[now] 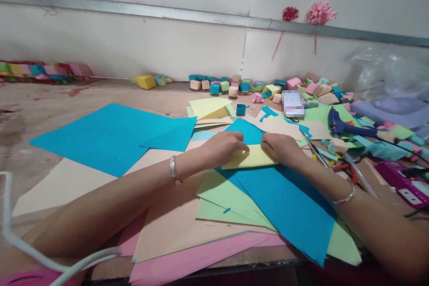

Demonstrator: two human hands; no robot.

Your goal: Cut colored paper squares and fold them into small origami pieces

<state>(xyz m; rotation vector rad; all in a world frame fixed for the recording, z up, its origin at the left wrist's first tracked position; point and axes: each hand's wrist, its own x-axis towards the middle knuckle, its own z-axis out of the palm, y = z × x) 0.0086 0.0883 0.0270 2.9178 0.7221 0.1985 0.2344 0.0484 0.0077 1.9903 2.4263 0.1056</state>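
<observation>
A folded strip of yellow paper (250, 159) lies over blue sheets near the middle of the table. My left hand (224, 146) is closed at its left end, fingers curled with the tips on the top edge. At the strip's upper right, my right hand (283, 146) is closed with thumb and fingers pinched on the paper. Beneath it spreads a large blue sheet (295, 201), with pale green sheets (228, 201) to its left. Just beyond my hands stands a small blue paper box (240, 109).
A blue glue gun (348, 126) rests at the right, near scissors (317, 149) and a magenta power strip (404, 183). Small paper boxes (214, 88) line the wall. Another blue sheet (110, 138) covers the left. A white cable (30, 250) crosses the lower left.
</observation>
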